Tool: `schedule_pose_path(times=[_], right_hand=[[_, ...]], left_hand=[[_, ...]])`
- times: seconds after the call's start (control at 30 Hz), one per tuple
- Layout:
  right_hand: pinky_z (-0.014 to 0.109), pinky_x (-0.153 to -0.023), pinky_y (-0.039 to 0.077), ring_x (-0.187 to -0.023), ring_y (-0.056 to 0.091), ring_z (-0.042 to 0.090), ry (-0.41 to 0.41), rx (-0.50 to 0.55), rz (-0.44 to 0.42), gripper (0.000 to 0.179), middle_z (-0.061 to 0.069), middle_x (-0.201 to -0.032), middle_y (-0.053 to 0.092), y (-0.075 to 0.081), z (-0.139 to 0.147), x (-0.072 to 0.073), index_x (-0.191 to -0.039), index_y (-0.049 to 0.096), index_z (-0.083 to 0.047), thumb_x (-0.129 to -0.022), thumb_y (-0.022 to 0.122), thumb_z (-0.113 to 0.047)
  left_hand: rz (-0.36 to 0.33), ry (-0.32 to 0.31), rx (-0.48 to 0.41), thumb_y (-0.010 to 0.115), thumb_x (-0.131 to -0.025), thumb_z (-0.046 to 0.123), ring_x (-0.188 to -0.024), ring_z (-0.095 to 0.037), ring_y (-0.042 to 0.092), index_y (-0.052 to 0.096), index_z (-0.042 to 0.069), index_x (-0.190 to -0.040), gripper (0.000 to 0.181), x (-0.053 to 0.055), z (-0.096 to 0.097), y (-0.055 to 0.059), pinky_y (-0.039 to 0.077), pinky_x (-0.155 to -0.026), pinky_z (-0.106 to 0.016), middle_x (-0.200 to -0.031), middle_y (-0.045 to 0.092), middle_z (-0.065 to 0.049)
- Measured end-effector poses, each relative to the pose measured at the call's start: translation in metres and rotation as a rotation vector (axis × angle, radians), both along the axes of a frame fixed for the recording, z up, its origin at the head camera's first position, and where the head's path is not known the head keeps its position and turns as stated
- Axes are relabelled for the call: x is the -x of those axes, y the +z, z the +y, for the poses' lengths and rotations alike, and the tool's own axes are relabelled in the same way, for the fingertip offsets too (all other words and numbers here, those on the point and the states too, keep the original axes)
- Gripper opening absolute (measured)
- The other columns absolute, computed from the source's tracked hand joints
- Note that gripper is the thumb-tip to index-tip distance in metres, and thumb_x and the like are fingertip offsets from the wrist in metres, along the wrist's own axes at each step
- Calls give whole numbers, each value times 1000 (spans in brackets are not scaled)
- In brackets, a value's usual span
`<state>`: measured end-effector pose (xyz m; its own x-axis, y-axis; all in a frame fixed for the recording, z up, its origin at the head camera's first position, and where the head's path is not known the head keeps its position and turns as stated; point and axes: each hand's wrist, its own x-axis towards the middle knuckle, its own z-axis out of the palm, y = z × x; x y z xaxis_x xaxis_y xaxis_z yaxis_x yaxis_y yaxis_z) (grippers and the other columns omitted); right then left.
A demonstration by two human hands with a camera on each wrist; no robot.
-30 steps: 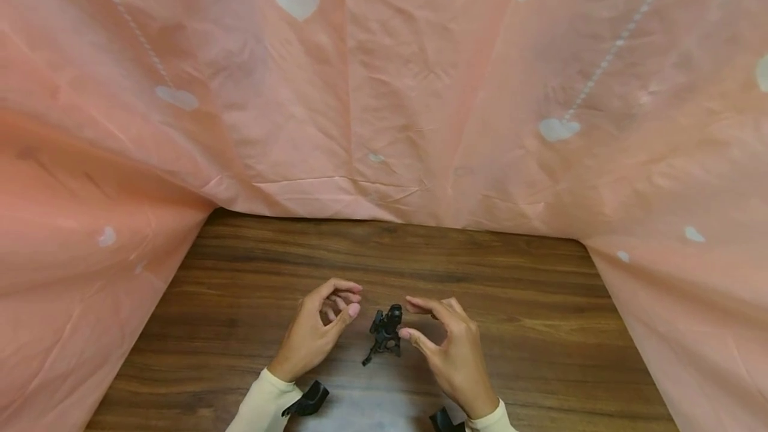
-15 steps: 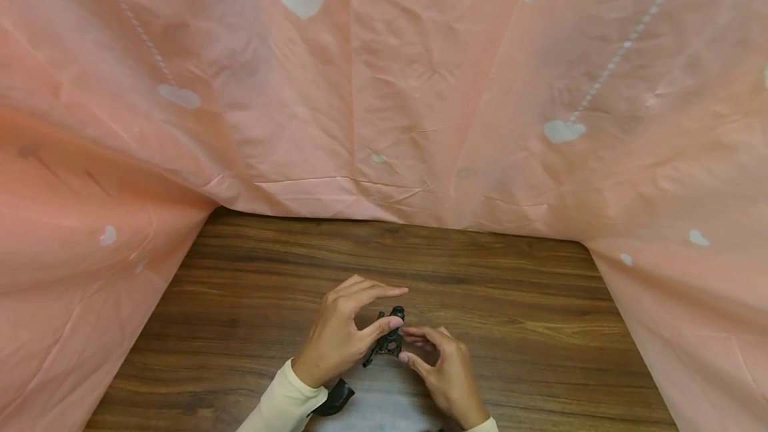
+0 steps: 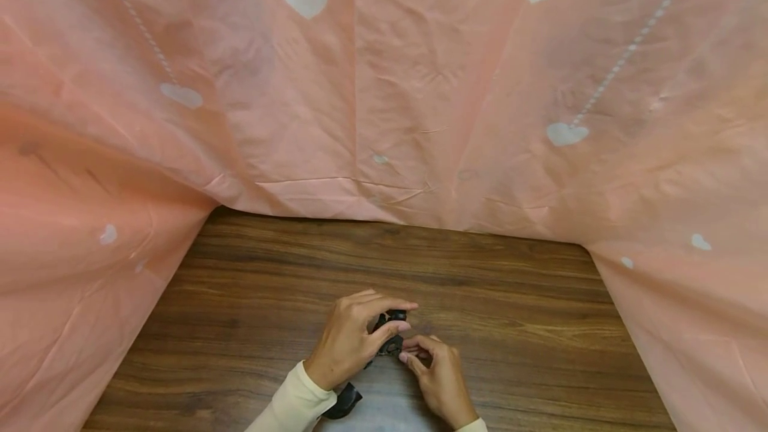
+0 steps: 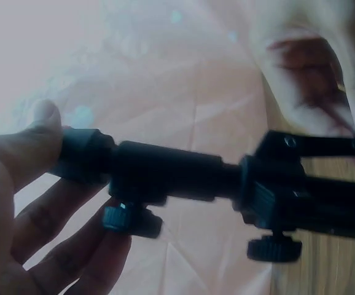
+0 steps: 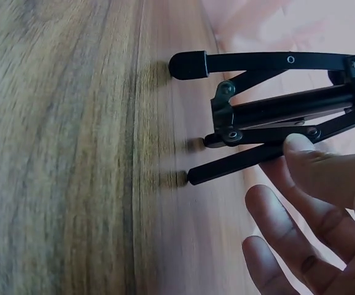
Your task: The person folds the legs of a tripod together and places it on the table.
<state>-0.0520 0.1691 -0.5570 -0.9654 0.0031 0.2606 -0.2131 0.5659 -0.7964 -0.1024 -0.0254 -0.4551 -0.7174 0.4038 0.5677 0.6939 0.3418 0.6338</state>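
Note:
A small black tabletop tripod (image 3: 393, 347) stands between my hands in the head view, partly covered by fingers. My left hand (image 3: 348, 337) holds it at the top; in the left wrist view the thumb and fingers are round the end of its column (image 4: 171, 169), with two knurled knobs below. My right hand (image 3: 443, 375) is lower down, and in the right wrist view its thumb and finger pinch one tripod leg (image 5: 245, 163). The legs are partly spread, and their feet are at the tabletop or just above it; I cannot tell which.
The brown wood-grain table (image 3: 510, 325) spreads round the hands. Pink cloth (image 3: 384, 85) with white hearts hangs along the back and both sides. A black wrist mount (image 3: 343, 402) sits by the left cuff.
Both hands were apart from each other beside the tripod. The left moved right and took hold of its top; the right moved down and pinched a leg.

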Motion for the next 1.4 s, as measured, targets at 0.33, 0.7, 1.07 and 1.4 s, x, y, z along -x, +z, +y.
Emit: schedule_pose_path(times=[0.33,0.7,1.07,1.4], right_hand=[[24,-75,61,-81,72,4,-35,-96,-82,17,-8,-87,78,-6,1,3,-89,81,-17,-81,88,-3],[22,-69,50,-75,62,0,-101,-220,-96,17,-12,-82,76,-9,0,1,-84,81,-23,-79,91,-10],[22,-67,53,-76,67,1,-117,-201,-52,19,-12,-80,75,-16,-6,7,-81,79,-22,-78,92,-9],[22,-69,53,-79,68,3,-105,-163,-63,17,-13,-84,76,-15,-1,2,-85,82,-23,-80,91,-10]], left_hand=[[84,27,57,81,-90,33,-81,1,71,79,23,-115,26,-1,0,-3,56,-73,-18,-104,81,11],[100,20,62,81,-87,30,-85,-1,74,78,22,-109,24,-1,3,-4,59,-78,-26,-100,81,12],[37,19,32,82,-84,32,-86,0,73,77,28,-102,20,4,2,-4,56,-75,-23,-97,80,18],[-5,9,133,81,-88,31,-90,-2,72,77,27,-115,27,-2,-1,4,59,-79,-27,-104,80,14]])
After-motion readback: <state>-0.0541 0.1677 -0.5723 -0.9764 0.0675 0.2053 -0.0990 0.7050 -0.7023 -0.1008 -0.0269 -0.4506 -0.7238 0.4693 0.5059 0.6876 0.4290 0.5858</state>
